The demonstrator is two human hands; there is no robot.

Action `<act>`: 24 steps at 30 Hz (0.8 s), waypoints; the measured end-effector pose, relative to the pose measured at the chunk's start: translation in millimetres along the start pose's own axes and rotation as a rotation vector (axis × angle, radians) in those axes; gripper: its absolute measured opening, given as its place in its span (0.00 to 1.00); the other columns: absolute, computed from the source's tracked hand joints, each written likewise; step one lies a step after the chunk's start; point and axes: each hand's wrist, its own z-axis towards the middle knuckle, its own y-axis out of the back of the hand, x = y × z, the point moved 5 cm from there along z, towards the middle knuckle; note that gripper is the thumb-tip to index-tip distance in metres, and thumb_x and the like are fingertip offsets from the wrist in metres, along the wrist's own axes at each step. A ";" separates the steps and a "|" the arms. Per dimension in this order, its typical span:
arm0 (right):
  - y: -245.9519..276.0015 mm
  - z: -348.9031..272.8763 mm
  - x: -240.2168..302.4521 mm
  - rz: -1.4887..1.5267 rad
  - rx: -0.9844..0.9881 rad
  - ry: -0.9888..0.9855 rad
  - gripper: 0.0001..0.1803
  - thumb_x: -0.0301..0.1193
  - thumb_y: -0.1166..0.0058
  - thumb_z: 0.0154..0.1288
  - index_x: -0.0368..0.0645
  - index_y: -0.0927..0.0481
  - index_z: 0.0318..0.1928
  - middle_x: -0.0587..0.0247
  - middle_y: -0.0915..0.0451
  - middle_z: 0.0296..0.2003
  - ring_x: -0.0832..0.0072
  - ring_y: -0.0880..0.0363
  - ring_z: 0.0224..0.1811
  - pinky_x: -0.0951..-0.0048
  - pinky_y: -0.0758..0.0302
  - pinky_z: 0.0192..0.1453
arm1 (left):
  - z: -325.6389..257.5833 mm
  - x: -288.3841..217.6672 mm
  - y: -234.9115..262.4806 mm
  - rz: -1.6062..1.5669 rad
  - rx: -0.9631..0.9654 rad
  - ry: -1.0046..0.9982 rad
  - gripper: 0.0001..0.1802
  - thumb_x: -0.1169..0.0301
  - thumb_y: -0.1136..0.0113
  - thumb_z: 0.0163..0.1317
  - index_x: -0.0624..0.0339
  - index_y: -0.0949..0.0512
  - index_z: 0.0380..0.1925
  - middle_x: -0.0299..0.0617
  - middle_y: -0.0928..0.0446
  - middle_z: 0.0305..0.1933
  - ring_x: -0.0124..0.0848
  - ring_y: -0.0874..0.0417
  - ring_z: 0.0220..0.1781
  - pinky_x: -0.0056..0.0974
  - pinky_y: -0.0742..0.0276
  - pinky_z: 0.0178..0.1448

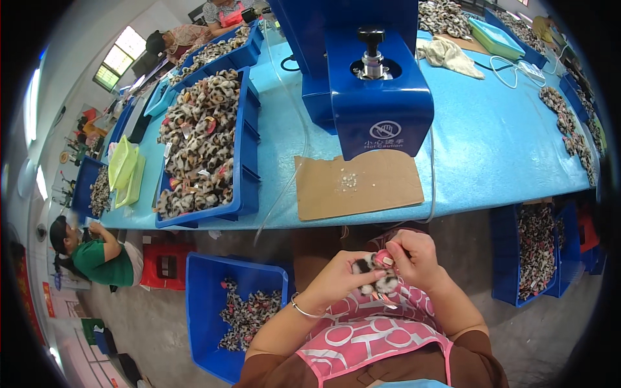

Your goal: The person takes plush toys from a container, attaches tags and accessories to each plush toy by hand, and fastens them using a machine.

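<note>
A small plush toy (386, 284) in black, white and brown, with a pink round part at its top, is held above my lap, over a pink patterned apron (369, 343). My left hand (336, 279) grips its side, with the thumb lying across the fur. At the pink part, my right hand (418, 258) is closed with thumb and fingers pressed together; what lies under those fingertips is partly hidden. A small pale tag or ribbon hangs below the toy.
Ahead stands a blue machine (381, 116) on a light-blue table (479, 161). A brown cardboard sheet (323, 197) lies before it. Blue bins of plush toys include one on the table (249, 155) and one at my lower left (200, 310). A person in green (100, 262) is at left.
</note>
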 end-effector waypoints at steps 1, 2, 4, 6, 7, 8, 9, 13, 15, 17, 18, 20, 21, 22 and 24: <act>-0.4 -0.6 -0.1 -0.047 -0.035 0.014 0.06 0.20 0.41 0.63 0.35 0.22 0.28 0.55 0.25 0.20 0.63 0.26 0.19 0.66 0.33 0.24 | -0.8 4.5 1.3 -0.101 -0.041 0.007 0.12 0.76 0.35 0.64 0.66 0.18 0.47 0.36 0.16 0.37 0.20 0.18 0.36 0.27 0.22 0.38; 0.0 0.7 0.4 -0.097 -0.074 0.034 0.07 0.21 0.42 0.65 0.35 0.22 0.28 0.55 0.25 0.20 0.63 0.27 0.19 0.66 0.34 0.24 | -1.7 5.9 -0.8 -0.095 -0.042 0.005 0.12 0.76 0.35 0.64 0.66 0.18 0.47 0.36 0.16 0.37 0.20 0.18 0.36 0.27 0.22 0.38; -8.0 1.4 -5.6 -0.047 -0.069 -0.057 0.08 0.22 0.42 0.66 0.35 0.22 0.28 0.55 0.25 0.20 0.64 0.28 0.19 0.66 0.34 0.24 | -5.7 2.1 6.3 -0.022 -0.257 -0.112 0.09 0.76 0.37 0.65 0.64 0.19 0.45 0.34 0.17 0.35 0.21 0.18 0.35 0.27 0.22 0.37; -11.1 2.2 -10.5 0.003 -0.060 -0.158 0.09 0.24 0.42 0.66 0.35 0.22 0.28 0.55 0.25 0.20 0.64 0.29 0.19 0.66 0.33 0.25 | -9.3 2.1 9.6 -0.007 -0.267 -0.120 0.07 0.75 0.37 0.65 0.63 0.19 0.43 0.32 0.18 0.32 0.18 0.20 0.31 0.26 0.25 0.33; -13.3 4.8 -10.8 0.124 0.032 -0.196 0.10 0.26 0.42 0.67 0.35 0.22 0.28 0.55 0.26 0.20 0.63 0.30 0.19 0.66 0.34 0.25 | -10.7 1.0 11.8 0.005 -0.277 -0.129 0.06 0.74 0.36 0.66 0.62 0.19 0.41 0.30 0.20 0.29 0.16 0.22 0.26 0.24 0.29 0.29; -15.8 6.2 -10.6 0.245 0.125 -0.234 0.12 0.27 0.42 0.67 0.35 0.23 0.27 0.55 0.27 0.19 0.62 0.30 0.19 0.66 0.34 0.25 | -10.4 -1.1 12.9 0.006 -0.275 -0.125 0.06 0.74 0.36 0.66 0.62 0.19 0.41 0.30 0.20 0.29 0.16 0.22 0.26 0.24 0.29 0.29; -13.7 7.3 -8.4 0.246 0.122 -0.237 0.12 0.27 0.42 0.67 0.35 0.23 0.27 0.55 0.27 0.19 0.62 0.30 0.19 0.66 0.34 0.25 | -9.8 -5.4 13.0 -0.004 -0.268 -0.125 0.06 0.74 0.36 0.66 0.62 0.19 0.41 0.30 0.20 0.29 0.16 0.23 0.26 0.24 0.30 0.27; -9.4 10.3 -0.2 -0.007 0.207 -0.058 0.14 0.28 0.39 0.65 0.36 0.24 0.23 0.55 0.29 0.18 0.61 0.31 0.18 0.64 0.36 0.24 | -11.7 -10.3 6.2 0.026 -0.246 -0.116 0.05 0.73 0.36 0.66 0.62 0.19 0.40 0.30 0.20 0.29 0.16 0.23 0.24 0.23 0.31 0.26; -8.7 10.5 -0.9 -0.015 0.200 0.004 0.15 0.28 0.39 0.65 0.36 0.25 0.21 0.55 0.30 0.17 0.61 0.31 0.18 0.64 0.37 0.24 | -11.5 -2.0 5.3 -0.003 -0.250 -0.122 0.05 0.74 0.36 0.66 0.62 0.19 0.40 0.31 0.19 0.29 0.17 0.22 0.24 0.23 0.30 0.26; -10.3 4.8 -1.3 -0.038 0.130 0.074 0.15 0.27 0.37 0.63 0.36 0.25 0.21 0.56 0.30 0.17 0.60 0.31 0.17 0.64 0.38 0.23 | -9.2 -0.3 3.7 -0.033 -0.257 -0.130 0.05 0.74 0.36 0.66 0.62 0.19 0.40 0.31 0.19 0.29 0.17 0.22 0.25 0.23 0.30 0.26; -11.6 2.6 -6.7 -0.021 0.109 0.064 0.16 0.28 0.39 0.65 0.36 0.26 0.20 0.56 0.32 0.16 0.65 0.34 0.15 0.66 0.40 0.22 | -7.9 -2.3 2.9 -0.070 -0.266 -0.141 0.05 0.74 0.36 0.66 0.62 0.18 0.40 0.32 0.19 0.29 0.17 0.21 0.26 0.24 0.29 0.26; -14.4 -0.9 -16.4 0.076 0.060 -0.054 0.18 0.29 0.41 0.67 0.36 0.27 0.20 0.60 0.32 0.16 0.71 0.36 0.15 0.68 0.41 0.22 | -4.5 -3.1 4.9 -0.104 -0.274 -0.162 0.05 0.75 0.36 0.66 0.61 0.18 0.40 0.32 0.18 0.30 0.18 0.20 0.26 0.24 0.28 0.26; -15.5 -3.3 -24.5 0.176 0.014 -0.178 0.20 0.30 0.43 0.70 0.36 0.29 0.19 0.65 0.33 0.15 0.77 0.39 0.16 0.69 0.43 0.22 | -0.9 -0.2 9.5 -0.182 -0.266 -0.183 0.05 0.75 0.36 0.66 0.63 0.19 0.41 0.34 0.18 0.30 0.19 0.19 0.27 0.25 0.26 0.27; -11.7 -11.2 -39.6 0.295 -0.115 -0.349 0.22 0.31 0.45 0.72 0.37 0.30 0.19 0.70 0.34 0.15 0.81 0.41 0.18 0.71 0.44 0.22 | 1.6 -0.6 12.5 -0.260 -0.256 -0.204 0.06 0.76 0.37 0.66 0.64 0.19 0.41 0.36 0.18 0.31 0.21 0.18 0.28 0.26 0.25 0.27; 12.0 -20.3 -56.4 0.402 -0.322 -0.581 0.24 0.33 0.49 0.75 0.39 0.33 0.19 0.79 0.36 0.18 0.88 0.43 0.22 0.75 0.46 0.23 | -2.9 -18.2 21.8 -0.265 -0.296 -0.262 0.06 0.77 0.37 0.66 0.65 0.19 0.41 0.38 0.17 0.32 0.23 0.17 0.29 0.27 0.23 0.27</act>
